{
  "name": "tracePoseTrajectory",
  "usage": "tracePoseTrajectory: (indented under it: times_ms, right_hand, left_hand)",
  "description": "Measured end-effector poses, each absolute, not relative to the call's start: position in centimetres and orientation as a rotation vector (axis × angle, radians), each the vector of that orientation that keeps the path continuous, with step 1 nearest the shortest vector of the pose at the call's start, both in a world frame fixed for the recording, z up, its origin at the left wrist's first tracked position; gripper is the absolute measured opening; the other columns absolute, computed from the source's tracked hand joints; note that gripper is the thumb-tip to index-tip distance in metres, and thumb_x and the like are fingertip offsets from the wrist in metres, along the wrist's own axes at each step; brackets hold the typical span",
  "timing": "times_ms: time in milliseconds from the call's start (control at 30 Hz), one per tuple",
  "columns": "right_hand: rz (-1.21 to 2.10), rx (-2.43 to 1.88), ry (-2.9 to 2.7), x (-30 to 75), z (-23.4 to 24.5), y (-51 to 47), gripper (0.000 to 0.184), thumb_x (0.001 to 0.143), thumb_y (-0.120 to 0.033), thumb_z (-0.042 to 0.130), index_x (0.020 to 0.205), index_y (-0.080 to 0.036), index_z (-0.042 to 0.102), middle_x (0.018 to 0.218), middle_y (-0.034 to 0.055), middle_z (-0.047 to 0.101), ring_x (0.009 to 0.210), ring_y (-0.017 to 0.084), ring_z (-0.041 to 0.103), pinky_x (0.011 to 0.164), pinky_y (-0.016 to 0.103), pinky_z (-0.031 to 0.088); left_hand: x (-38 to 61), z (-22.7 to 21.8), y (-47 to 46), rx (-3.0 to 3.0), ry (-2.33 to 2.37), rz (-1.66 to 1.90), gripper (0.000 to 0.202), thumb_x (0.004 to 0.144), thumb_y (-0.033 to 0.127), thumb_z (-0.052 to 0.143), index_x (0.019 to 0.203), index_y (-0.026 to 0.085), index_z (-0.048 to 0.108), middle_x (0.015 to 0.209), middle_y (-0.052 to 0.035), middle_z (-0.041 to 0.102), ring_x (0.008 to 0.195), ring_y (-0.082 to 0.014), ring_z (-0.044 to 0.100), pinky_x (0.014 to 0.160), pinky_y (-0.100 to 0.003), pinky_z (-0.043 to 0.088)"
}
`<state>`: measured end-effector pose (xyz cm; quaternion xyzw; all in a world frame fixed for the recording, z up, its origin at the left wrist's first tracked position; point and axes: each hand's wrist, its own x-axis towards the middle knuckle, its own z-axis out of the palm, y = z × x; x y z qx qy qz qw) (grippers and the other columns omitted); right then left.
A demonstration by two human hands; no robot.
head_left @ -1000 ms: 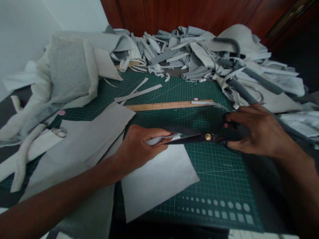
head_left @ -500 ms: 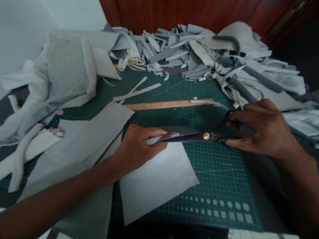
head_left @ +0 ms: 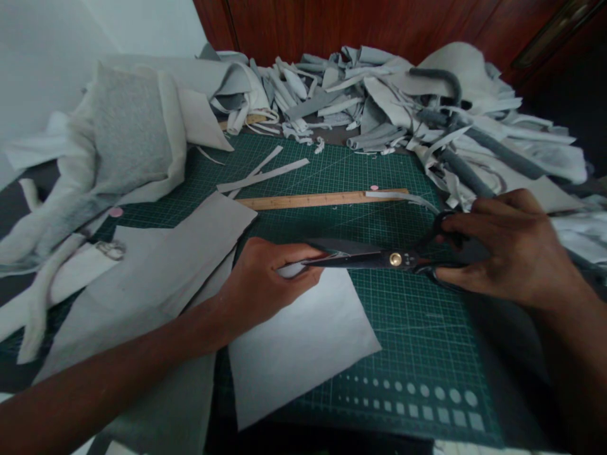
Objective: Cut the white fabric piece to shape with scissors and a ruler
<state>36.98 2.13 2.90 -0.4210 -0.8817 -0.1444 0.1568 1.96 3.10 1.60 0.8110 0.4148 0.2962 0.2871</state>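
My right hand (head_left: 507, 253) grips the black handles of large scissors (head_left: 379, 258) with a brass pivot, blades pointing left and slightly apart. Their tips reach my left hand (head_left: 265, 281), whose fingers pinch the upper edge of a light grey sheet of fabric (head_left: 303, 341). The sheet lies flat on a dark green gridded cutting mat (head_left: 417, 341). A dark strip lies along the blades just above the sheet.
A wooden ruler (head_left: 322, 200) lies across the mat behind the scissors, with thin grey strips (head_left: 263, 177) beyond it. More grey sheets (head_left: 175, 265) overlap at the left. A heap of grey offcuts (head_left: 379, 101) fills the back; thick felt (head_left: 128, 139) is piled at the left.
The scissors have slid a little to the left along the sheet's upper edge and the blades have parted slightly. My left hand keeps its pinch in about the same place.
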Motion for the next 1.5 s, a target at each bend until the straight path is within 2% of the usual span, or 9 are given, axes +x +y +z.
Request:
tracePoseTrajectory:
  times_ms: [133, 267, 367, 567, 833, 1067, 1333, 1500]
  right_hand:
    - [-0.380, -1.241, -2.539, 37.1, 3.0, 2.1, 0.043, 0.086, -0.061, 0.064, 0.092, -0.019, 0.067, 0.074, 0.0051, 0.059, 0.063, 0.024, 0.054, 0.072, 0.043, 0.036]
    - [-0.280, -1.249, -2.563, 37.1, 3.2, 2.2, 0.027, 0.081, -0.049, 0.067, 0.084, -0.022, 0.065, 0.071, 0.0024, 0.054, 0.063, 0.022, 0.052, 0.072, 0.042, 0.035]
    - [-0.242, -1.230, -2.581, 37.2, 3.3, 2.2, 0.025, 0.079, -0.046, 0.069, 0.083, -0.021, 0.064, 0.072, 0.0023, 0.055, 0.063, 0.022, 0.054, 0.071, 0.041, 0.036]
    - [-0.205, -1.233, -2.582, 37.2, 3.2, 2.2, 0.031, 0.080, -0.051, 0.072, 0.082, -0.021, 0.065, 0.071, 0.0021, 0.057, 0.063, 0.021, 0.054, 0.072, 0.041, 0.035]
    - [-0.202, -1.230, -2.536, 37.4, 3.1, 2.4, 0.039, 0.086, -0.062, 0.066, 0.081, -0.023, 0.067, 0.069, 0.0020, 0.060, 0.061, 0.021, 0.055, 0.072, 0.041, 0.036]
    - [-0.204, -1.203, -2.551, 37.4, 3.1, 2.4, 0.040, 0.089, -0.061, 0.066, 0.084, -0.022, 0.067, 0.067, 0.0004, 0.061, 0.059, 0.019, 0.056, 0.072, 0.040, 0.035]
    - [-0.252, -1.148, -2.565, 37.5, 2.9, 2.5, 0.041, 0.093, -0.060, 0.062, 0.082, -0.021, 0.066, 0.068, 0.0017, 0.061, 0.058, 0.019, 0.056, 0.071, 0.040, 0.036]
    - [-0.248, -1.145, -2.571, 37.8, 3.0, 2.5, 0.048, 0.092, -0.067, 0.060, 0.080, -0.021, 0.066, 0.067, 0.0016, 0.059, 0.057, 0.019, 0.055, 0.070, 0.041, 0.035]
  left_hand:
    - [1.9, 1.6, 3.0, 2.277, 1.124, 0.834, 0.013, 0.088, 0.021, 0.070, 0.094, 0.023, 0.082, 0.065, 0.0062, 0.075, 0.048, -0.0063, 0.061, 0.050, -0.017, 0.040]
    - [1.7, 1.5, 3.1, 2.313, 1.115, 0.841, 0.013, 0.090, 0.023, 0.070, 0.096, 0.022, 0.081, 0.073, 0.0041, 0.080, 0.052, -0.0072, 0.065, 0.053, -0.018, 0.043]
    - [1.5, 1.4, 3.1, 2.307, 1.103, 0.841, 0.015, 0.089, 0.023, 0.069, 0.099, 0.021, 0.081, 0.080, 0.0026, 0.082, 0.053, -0.0074, 0.067, 0.054, -0.018, 0.044]
    - [1.6, 1.6, 3.2, 2.288, 1.103, 0.864, 0.016, 0.085, 0.019, 0.070, 0.097, 0.021, 0.081, 0.083, 0.0024, 0.083, 0.057, -0.0081, 0.070, 0.055, -0.017, 0.045]
    - [1.8, 1.8, 3.2, 2.183, 1.167, 0.801, 0.014, 0.087, 0.025, 0.069, 0.092, 0.023, 0.082, 0.078, 0.0031, 0.082, 0.054, -0.0097, 0.067, 0.051, -0.019, 0.042]
    - [2.2, 2.3, 3.3, 2.027, 1.133, 0.793, 0.010, 0.086, 0.020, 0.071, 0.088, 0.021, 0.081, 0.074, 0.0057, 0.080, 0.059, -0.0099, 0.067, 0.054, -0.018, 0.043]
    - [2.1, 2.6, 3.3, 1.949, 1.121, 0.743, 0.010, 0.088, 0.017, 0.071, 0.088, 0.018, 0.080, 0.075, 0.0046, 0.078, 0.065, -0.0099, 0.066, 0.059, -0.018, 0.044]
    - [2.1, 2.4, 3.5, 1.944, 1.100, 0.744, 0.011, 0.088, 0.020, 0.070, 0.087, 0.018, 0.080, 0.072, 0.0051, 0.076, 0.060, -0.0087, 0.063, 0.055, -0.017, 0.041]
